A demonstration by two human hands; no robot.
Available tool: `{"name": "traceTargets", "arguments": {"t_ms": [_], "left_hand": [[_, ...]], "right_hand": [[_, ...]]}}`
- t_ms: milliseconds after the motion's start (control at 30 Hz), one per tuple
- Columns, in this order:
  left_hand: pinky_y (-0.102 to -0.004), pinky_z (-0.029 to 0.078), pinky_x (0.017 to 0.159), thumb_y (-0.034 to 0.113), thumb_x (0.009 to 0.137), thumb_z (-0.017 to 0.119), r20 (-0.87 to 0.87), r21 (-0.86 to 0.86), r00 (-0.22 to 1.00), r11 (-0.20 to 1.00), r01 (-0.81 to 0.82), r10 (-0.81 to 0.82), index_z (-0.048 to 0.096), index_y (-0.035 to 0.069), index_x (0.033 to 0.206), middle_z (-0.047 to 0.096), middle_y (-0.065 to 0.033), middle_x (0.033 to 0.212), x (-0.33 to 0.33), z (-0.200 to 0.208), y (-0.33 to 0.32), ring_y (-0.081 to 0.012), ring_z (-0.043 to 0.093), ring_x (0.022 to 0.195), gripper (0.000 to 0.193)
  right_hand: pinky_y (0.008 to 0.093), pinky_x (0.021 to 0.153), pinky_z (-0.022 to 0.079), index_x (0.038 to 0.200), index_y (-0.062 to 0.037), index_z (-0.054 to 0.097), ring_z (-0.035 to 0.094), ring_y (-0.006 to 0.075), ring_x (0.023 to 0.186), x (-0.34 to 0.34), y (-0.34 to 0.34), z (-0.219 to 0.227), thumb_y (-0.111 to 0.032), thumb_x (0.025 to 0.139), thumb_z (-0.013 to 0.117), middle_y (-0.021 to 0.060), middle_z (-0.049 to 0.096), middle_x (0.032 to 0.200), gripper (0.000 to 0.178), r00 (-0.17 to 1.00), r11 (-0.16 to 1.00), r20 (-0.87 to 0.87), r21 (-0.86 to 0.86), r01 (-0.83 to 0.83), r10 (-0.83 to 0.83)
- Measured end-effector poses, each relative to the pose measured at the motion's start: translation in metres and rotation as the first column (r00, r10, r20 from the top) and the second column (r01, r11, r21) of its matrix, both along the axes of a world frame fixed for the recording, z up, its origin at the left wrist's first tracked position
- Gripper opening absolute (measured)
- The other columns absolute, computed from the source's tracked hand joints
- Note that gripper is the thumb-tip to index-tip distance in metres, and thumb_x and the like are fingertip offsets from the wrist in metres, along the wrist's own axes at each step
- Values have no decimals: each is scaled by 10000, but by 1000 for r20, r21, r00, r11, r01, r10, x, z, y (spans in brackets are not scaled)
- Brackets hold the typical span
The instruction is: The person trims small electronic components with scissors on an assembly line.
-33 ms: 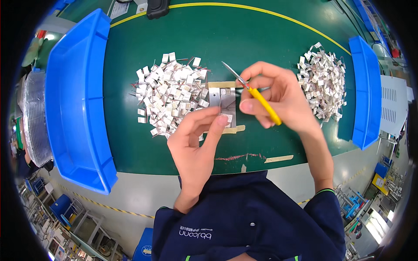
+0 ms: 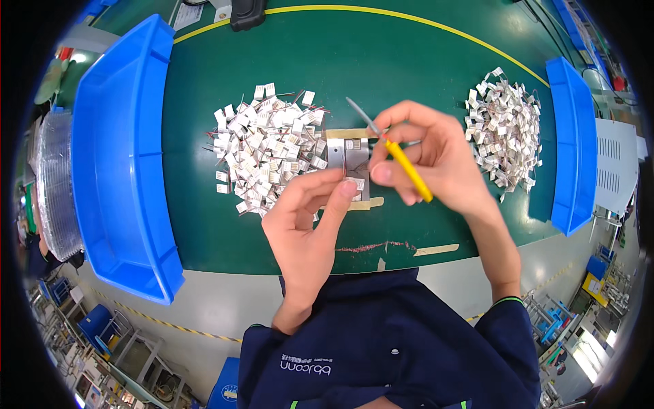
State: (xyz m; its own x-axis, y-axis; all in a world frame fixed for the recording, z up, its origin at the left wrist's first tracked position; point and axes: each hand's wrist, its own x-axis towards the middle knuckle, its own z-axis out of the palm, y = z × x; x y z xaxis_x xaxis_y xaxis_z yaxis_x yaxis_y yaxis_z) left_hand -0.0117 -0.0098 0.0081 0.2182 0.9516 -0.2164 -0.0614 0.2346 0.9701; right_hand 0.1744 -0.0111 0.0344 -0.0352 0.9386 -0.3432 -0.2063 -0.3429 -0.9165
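Has the left hand (image 2: 300,211) in a narrow pinch shape at a small white plug (image 2: 360,183) on the steel plate (image 2: 336,158); cannot tell if gripping it or just touching it. Holds a yellow-handled pointy tool (image 2: 407,163) in the right hand (image 2: 439,160), tip up and to the left. Has one heap of white plugs (image 2: 272,146) just left, another heap (image 2: 507,129) well to the right, and blue bins (image 2: 122,163) out past both.

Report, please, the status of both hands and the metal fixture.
Left hand at small white connector on metal fixture, grip unclear. Right hand holding yellow-handled tool. Left hand partly covers fixture; connector pile close on its left.
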Motion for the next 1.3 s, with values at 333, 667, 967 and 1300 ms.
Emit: {"name": "traceTargets", "arguments": {"t_ms": [333, 667, 967, 1300], "left_hand": [[-258, 504, 807, -42, 866, 652, 198, 1, 978, 998, -68, 66, 605, -67, 936, 649, -97, 933, 9, -11, -3, -132, 619, 862, 88], [-238, 469, 758, -98, 836, 628, 344, 42, 931, 989, -143, 120, 606, -62, 870, 608, -74, 861, 15, -18, -2, -106, 577, 801, 54], [-220, 452, 705, -93, 827, 631, 343, -19, 935, 996, -90, 91, 619, -55, 830, 600, -54, 800, 9, -13, 1, -88, 575, 745, 40], [-227, 470, 714, -89, 831, 626, 337, -39, 942, 999, 5, 9, 622, -56, 833, 644, -81, 828, 9, -7, 4, -102, 607, 761, 33]], "right_hand": [[192, 505, 471, 1074, 16, 544, 628, 93, 667, -15, -14, -12, 61, 795, 707, 107, 680, 885, 326, 997, 995, -32, 58, 79, -77], [225, 799, 518, 1064, 11, 535, 649, 118, 913, -22, -22, -25, 114, 798, 653, 83, 661, 931, 309, 998, 975, -47, 217, 55, -46], [187, 703, 484, 1045, -5, 543, 622, 58, 840, -18, -21, -20, 106, 780, 687, 48, 660, 889, 321, 995, 991, -85, 126, -47, 58], [179, 693, 491, 1011, 2, 563, 611, 38, 794, -13, -20, -23, 118, 777, 678, 33, 656, 844, 286, 989, 993, -109, 71, -90, 98]]}}
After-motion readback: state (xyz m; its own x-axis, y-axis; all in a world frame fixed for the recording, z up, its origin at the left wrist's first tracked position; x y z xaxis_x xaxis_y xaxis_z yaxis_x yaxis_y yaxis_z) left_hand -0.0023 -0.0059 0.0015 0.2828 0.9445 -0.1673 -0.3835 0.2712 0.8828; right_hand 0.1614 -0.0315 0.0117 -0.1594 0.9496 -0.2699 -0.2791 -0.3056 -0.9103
